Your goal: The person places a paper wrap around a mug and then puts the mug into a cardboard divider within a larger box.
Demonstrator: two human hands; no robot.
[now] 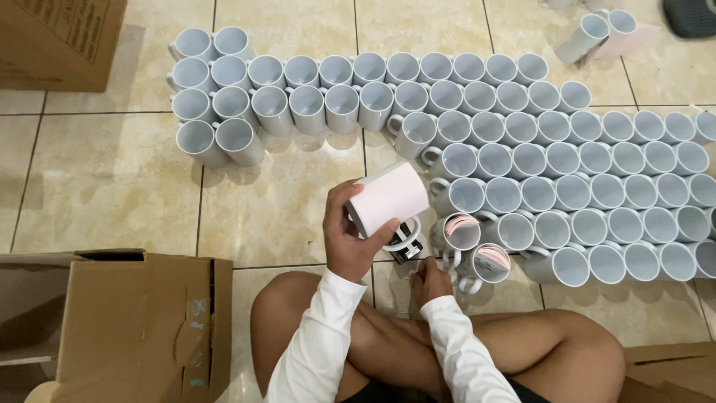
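Floor: Pale glossy tile, where I sit cross-legged with everything spread in front of my knees.

Boxes: One open cardboard box sits at my left knee, and another box is far off at the top left corner.

Mug field: Rows of white mugs stand upright, mouths up and packed rim to rim. They run from the left cluster across to the right edge, and the nearest row is just beyond my right hand.

Stray pair: Two mugs lie tipped at the top right, one wrapped in pink, well apart from the rows.

Filled mugs: Two mugs beside my right hand have pink paper curled inside them.

Wrapped mug: This one is raised off the floor on its side, above my knees, with a pale pink sheet around its body and its handle hanging downward.

Left hand: My fingers and thumb are clamped around the wrapped mug from below.

Dispenser: A small dark object, likely tape, sits just under the mug's handle. It is partly hidden.

Right hand: It is low by the dispenser with the fingertips drawn together. I cannot tell what they pinch, if anything.

Risk: I hold the mug one-handed on slick paper, so the sheet could slide or uncurl and the mug could drop onto the tile or the near row. An elbow swing could topple the closely packed mugs.
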